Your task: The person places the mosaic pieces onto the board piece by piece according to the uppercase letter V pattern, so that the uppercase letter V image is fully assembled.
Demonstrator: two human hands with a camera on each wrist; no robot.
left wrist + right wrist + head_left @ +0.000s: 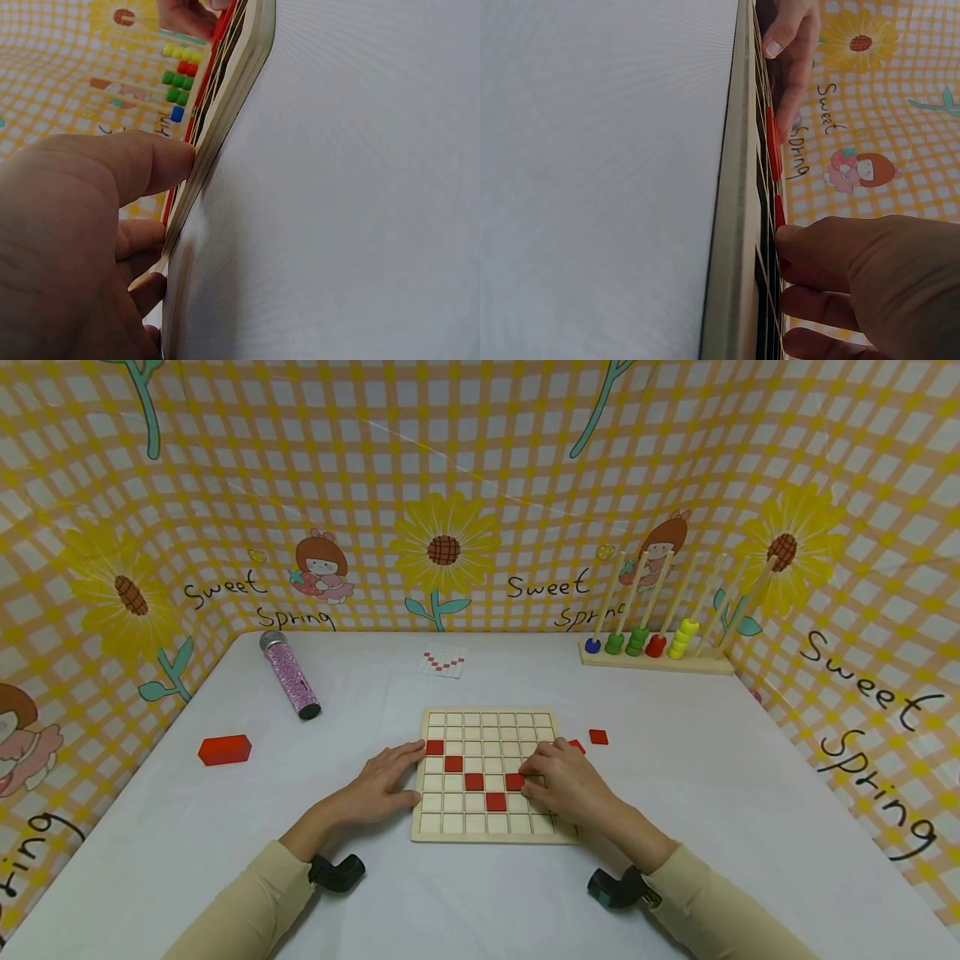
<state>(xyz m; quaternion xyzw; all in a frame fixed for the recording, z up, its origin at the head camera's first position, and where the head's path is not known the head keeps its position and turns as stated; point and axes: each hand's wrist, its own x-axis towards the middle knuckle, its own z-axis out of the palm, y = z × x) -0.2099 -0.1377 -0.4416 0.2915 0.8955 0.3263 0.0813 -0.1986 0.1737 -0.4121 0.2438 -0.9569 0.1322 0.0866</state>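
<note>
A pale wooden grid board [453, 839] lies flat on the table. Red square tiles [474, 782] step down diagonally through its cells from the upper left, the lowest being a red tile [496, 802] near the middle. My right hand [567, 781] reaches over the board's right side, thumb and fingertips pinching a red square tile [514, 782] at its right edge. In the right wrist view the thumb sits right at this tile [780, 211]. My left hand [378, 787] rests its thumb and fairly straight fingertips against the board's left edge, as the left wrist view also shows.
Loose red tiles [597, 737] lie right of the board, one partly behind my right hand. Beyond the board is a pattern card [442, 661]. A bead abacus [656, 660] stands back right; a glittery pink microphone [292, 679] and a red block [225, 750] lie left.
</note>
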